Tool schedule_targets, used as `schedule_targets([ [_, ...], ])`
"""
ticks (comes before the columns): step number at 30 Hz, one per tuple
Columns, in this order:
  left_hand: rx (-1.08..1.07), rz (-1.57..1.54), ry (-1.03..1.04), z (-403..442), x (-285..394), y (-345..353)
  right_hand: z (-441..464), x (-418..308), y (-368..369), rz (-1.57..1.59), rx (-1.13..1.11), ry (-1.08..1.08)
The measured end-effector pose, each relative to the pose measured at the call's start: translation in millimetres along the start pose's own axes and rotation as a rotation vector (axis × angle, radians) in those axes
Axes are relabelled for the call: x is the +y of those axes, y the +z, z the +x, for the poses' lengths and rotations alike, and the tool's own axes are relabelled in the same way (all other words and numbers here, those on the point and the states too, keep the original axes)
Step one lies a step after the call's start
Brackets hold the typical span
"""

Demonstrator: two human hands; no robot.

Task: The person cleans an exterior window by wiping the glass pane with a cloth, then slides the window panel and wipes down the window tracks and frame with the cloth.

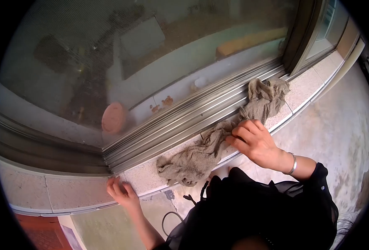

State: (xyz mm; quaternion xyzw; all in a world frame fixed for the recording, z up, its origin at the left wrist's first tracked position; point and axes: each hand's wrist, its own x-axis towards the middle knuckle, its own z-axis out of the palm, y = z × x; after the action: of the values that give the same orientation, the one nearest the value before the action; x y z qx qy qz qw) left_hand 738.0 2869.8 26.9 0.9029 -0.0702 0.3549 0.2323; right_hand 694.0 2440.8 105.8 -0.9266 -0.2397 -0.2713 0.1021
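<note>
A crumpled grey-brown cloth (197, 160) lies across the tiled sill and the metal window tracks, one end near the dark frame post. My right hand (253, 141), with a bracelet at the wrist, has its fingers curled and pinched on the middle of the cloth. At the left, my left hand (122, 192) rests on the edge of the tiled sill (80, 191), just below the corner of the window frame, its fingers apart and holding nothing.
Behind the metal tracks (163, 133) stands a glass pane (151, 62), with a pink oval thing (113, 118) seen at it. A dark frame post (303, 37) rises at the upper right. Stained floor (330, 125) shows at the right; a red surface (40, 231) at lower left.
</note>
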Motion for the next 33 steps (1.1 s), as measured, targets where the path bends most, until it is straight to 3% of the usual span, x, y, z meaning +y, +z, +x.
schedule_targets([
  [2,-0.012,0.008,0.0,-1.4,0.9,-1.3,2.6,-1.6,-9.9,-0.011,0.025,0.049],
  [4,-0.018,-0.01,0.006,-1.0,3.3,-2.1,8.1,-4.2,-18.9,0.017,0.251,0.198],
  [6,-0.016,-0.016,-0.02,-0.9,6.0,-1.5,5.3,-1.3,-16.9,0.06,0.28,0.273],
  [8,-0.003,-0.05,-0.025,1.9,9.2,-1.3,9.3,-0.6,-14.4,0.316,0.449,0.474],
  [9,0.013,-0.032,-0.008,1.5,7.2,-0.1,7.4,1.8,-8.2,0.601,0.513,0.574],
  [12,0.012,-0.023,-0.004,4.5,11.2,-4.1,10.3,9.9,-20.5,0.823,0.425,0.702],
  [14,0.013,-0.03,0.045,4.5,8.0,-2.6,12.9,20.1,-29.9,0.791,0.485,0.653],
  [16,-0.002,-0.021,0.035,5.9,10.3,-1.9,22.8,25.3,-39.3,0.72,0.518,0.747],
  [18,0.002,0.002,-0.004,4.8,10.3,-3.2,29.3,39.6,-45.8,0.307,0.138,0.89],
  [20,-0.004,0.035,-0.002,3.6,9.7,-4.2,12.0,61.5,-33.2,-0.091,-0.079,0.685],
  [21,0.002,0.038,0.001,4.0,9.8,-3.6,14.4,57.1,-34.0,-0.077,-0.087,0.687],
  [23,0.003,0.054,0.007,2.1,7.5,-2.7,26.8,34.2,-43.2,-0.376,0.079,0.421],
  [24,0.01,0.042,0.015,1.0,5.7,-1.3,29.9,22.8,-43.8,-0.364,0.08,0.425],
  [26,0.016,0.031,0.03,1.4,5.2,-1.1,33.0,-0.6,-41.5,-0.035,0.05,0.341],
  [28,0.043,0.039,0.039,2.2,7.0,-0.2,29.2,-6.8,-22.1,0.101,-0.13,0.22],
  [30,0.045,0.035,0.028,1.1,8.0,-0.6,33.6,-9.1,-3.9,-0.113,-0.19,0.199],
  [33,0.053,0.027,0.007,1.4,7.1,0.0,30.9,3.9,-6.8,-0.119,-0.21,0.204],
])
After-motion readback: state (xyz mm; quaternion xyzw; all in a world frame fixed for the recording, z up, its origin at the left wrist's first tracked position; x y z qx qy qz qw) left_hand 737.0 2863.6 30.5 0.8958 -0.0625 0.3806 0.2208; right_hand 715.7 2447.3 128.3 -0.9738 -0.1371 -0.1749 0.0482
